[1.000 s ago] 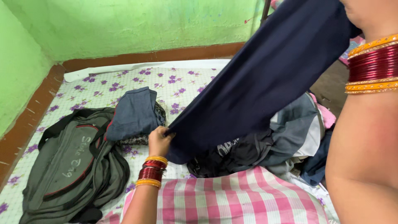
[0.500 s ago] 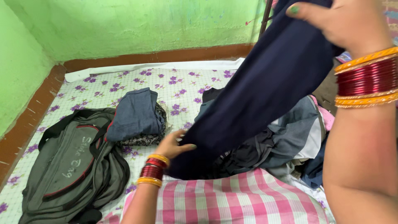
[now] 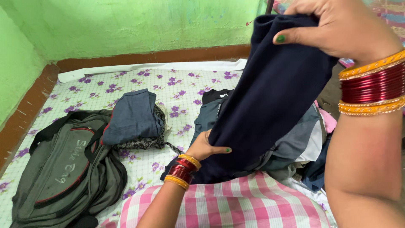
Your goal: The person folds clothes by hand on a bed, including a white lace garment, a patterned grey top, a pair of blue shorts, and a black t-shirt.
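Note:
A dark navy garment (image 3: 274, 97) hangs stretched between my two hands. My right hand (image 3: 341, 25), high at the upper right, pinches its top edge; red and gold bangles ring that wrist. My left hand (image 3: 206, 147) grips the lower part of the cloth near its left edge, just above my pink checked lap (image 3: 236, 202). Under the hanging cloth lies a heap of grey and dark clothes (image 3: 295, 143).
A grey-green backpack (image 3: 63, 169) lies open at the left on a white sheet with purple flowers (image 3: 177, 84). A folded blue-grey garment (image 3: 130, 116) rests on a patterned cloth beside it. Green walls with a brown base border the bed.
My right hand has come down and left with the top of the navy garment. My left hand has slid right along the cloth, so the garment hangs shorter and more bunched.

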